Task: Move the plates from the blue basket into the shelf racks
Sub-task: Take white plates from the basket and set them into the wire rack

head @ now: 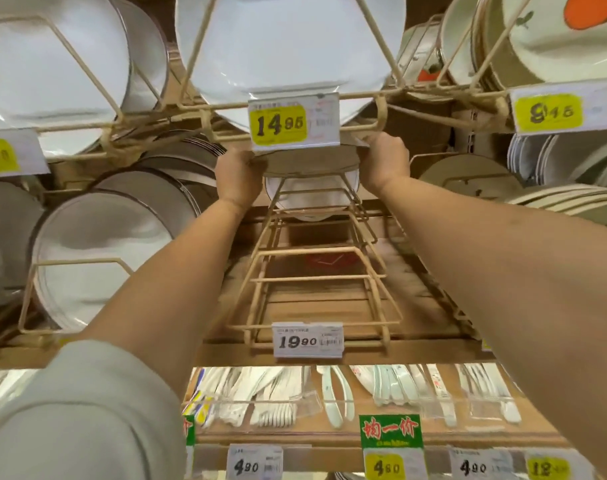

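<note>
I hold a plate at the far end of the middle wire rack, just under a yellow price tag. My left hand grips its left rim and my right hand grips the right, fingers curled on the edge. A second plate stands in a slot just below. The nearer slots are bare, so I judge most of the stocking is left. The blue basket is out of sight.
</note>
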The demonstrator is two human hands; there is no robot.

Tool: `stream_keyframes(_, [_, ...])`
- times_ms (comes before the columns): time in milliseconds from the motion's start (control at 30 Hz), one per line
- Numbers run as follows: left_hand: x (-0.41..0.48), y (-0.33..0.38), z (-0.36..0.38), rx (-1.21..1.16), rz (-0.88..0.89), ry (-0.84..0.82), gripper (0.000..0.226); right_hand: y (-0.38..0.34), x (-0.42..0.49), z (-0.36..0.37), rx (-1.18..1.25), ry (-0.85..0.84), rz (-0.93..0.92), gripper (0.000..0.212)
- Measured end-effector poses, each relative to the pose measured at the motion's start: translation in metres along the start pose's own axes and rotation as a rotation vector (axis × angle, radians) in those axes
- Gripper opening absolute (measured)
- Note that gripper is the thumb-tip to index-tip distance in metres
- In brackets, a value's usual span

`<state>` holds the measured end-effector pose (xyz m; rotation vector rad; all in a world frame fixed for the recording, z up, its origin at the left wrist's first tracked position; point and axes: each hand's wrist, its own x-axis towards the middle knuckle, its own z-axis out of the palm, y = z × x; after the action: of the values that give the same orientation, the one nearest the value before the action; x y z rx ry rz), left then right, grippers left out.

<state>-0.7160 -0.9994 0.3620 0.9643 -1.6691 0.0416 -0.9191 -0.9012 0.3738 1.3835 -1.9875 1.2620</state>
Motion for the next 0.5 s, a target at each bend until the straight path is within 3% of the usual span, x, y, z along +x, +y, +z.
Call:
stream_keyframes(233, [0.022,-0.018,0.029,0.005,-0.204,-0.106,0.04,0.007,0.026,0.022,0.01,-0.088,0.108,0.02])
stream_keyframes(400, [0.017,-0.026,0.048,0.109,-0.167,-0.191,0.039,0.021,0.026,0.035,0.008,-0.152,0.165,0.022])
stream_keyframes(500, [0.016,-0.033,0.056,0.109,-0.242,-0.248,0.037,0.025,0.025,0.044,0.013,-0.169,0.184,0.019])
